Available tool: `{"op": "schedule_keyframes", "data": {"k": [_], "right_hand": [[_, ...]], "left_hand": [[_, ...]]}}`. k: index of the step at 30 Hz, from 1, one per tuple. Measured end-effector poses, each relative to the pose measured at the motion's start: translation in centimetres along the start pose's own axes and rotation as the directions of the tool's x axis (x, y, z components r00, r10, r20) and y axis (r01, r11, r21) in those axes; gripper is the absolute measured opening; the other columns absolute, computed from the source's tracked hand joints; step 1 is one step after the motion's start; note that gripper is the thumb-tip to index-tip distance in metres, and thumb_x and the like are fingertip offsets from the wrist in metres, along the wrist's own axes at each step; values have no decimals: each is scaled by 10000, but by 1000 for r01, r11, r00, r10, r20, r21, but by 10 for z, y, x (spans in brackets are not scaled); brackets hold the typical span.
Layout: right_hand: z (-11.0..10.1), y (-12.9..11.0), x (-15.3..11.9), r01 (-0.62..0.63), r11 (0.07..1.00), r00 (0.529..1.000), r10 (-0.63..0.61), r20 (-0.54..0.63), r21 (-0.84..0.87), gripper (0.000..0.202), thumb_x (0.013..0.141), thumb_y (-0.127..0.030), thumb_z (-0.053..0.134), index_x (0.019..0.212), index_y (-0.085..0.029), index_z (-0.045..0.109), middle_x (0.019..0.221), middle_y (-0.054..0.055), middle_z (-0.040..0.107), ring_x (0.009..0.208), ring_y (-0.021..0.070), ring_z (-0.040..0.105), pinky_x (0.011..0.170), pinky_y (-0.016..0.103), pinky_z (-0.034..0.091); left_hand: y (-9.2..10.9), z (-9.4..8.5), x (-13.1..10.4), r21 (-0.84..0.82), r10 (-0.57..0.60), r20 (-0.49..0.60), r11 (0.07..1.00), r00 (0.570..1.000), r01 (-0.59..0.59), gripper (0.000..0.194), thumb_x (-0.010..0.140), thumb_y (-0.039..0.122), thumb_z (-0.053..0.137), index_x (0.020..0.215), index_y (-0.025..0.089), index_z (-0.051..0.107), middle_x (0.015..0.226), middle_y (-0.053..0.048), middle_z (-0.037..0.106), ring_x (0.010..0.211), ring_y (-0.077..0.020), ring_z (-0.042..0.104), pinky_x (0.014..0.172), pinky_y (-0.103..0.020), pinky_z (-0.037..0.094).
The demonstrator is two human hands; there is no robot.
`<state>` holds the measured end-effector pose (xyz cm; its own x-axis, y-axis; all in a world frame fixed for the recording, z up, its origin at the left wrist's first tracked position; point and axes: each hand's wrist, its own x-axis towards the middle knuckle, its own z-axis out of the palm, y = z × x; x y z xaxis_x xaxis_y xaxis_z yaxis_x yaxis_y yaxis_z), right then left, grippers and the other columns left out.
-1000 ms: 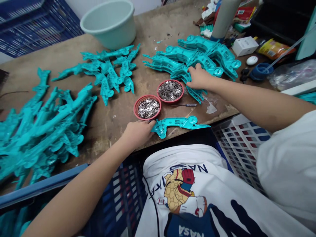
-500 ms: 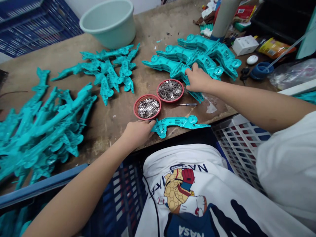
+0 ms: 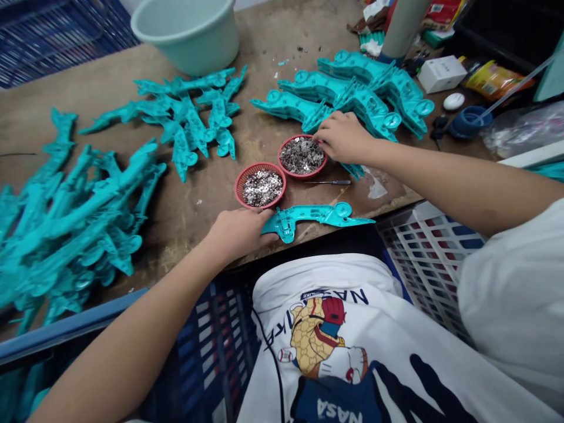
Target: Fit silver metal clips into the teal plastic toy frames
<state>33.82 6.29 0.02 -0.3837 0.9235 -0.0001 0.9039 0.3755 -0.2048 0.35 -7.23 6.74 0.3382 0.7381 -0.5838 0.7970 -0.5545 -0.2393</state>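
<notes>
A curved turquoise plastic part (image 3: 315,215) lies near the table's front edge. My left hand (image 3: 244,232) grips its left end, thumb and fingers on either side. My right hand (image 3: 341,136) is at the right rim of a red basket (image 3: 304,175) filled with small metal pieces (image 3: 301,155); its fingertips are bent together at the pieces, and whether they pinch one is hidden. A second red basket (image 3: 238,187) of shinier metal pieces stands just behind my left hand. Between the baskets and the part lies a small screwdriver (image 3: 339,183).
More turquoise parts lie in a big heap (image 3: 88,217) at left, a looser group (image 3: 189,117) in the middle and a row (image 3: 335,88) at back right. A pale green basin (image 3: 189,44) stands behind. A white box (image 3: 441,74) and blue cup (image 3: 469,123) sit right.
My right hand has moved left from the turquoise parts to the edge of the farther red basket. My left hand stays on the part's left end. The view has shifted slightly.
</notes>
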Motion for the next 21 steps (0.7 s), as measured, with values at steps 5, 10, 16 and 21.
{"op": "schedule_keyframes", "data": {"k": [5,10,16,21], "right_hand": [[11,-12,10,15,999,999,-14,30,-36,481,1235,-368,596,1507,-219,964,1627,198,843,1707,530,522,1385,735,409],[18,-9,17,19,998,999,-17,37,-56,480,1229,-381,588,1486,-266,977,1627,173,836,1655,521,555,1342,716,439],[17,-8,18,71,994,997,-69,31,-85,419,1227,-382,631,1419,-290,993,1634,148,834,1671,512,527,1352,709,402],[6,-17,14,124,964,992,-118,38,-237,476,1228,-296,555,1431,-169,966,1537,208,899,1656,503,607,1333,686,491]], "left_hand": [[-10,-2,3,-26,15,-197,999,980,-21,508,1348,526,538,1450,170,886,1533,-226,891,1528,-462,815,1168,-524,707],[-18,24,25,-142,12,-344,988,939,-65,615,1305,506,644,1811,165,722,1980,-231,634,1878,-490,530,1473,-635,571],[-15,39,39,-222,-30,-279,975,960,-34,686,1316,569,640,1863,159,688,2010,-220,613,1939,-472,456,1572,-643,441],[-20,45,43,-237,-16,-351,969,936,-72,649,1303,605,589,1731,170,812,1884,-209,737,1816,-463,589,1489,-638,525]]}}
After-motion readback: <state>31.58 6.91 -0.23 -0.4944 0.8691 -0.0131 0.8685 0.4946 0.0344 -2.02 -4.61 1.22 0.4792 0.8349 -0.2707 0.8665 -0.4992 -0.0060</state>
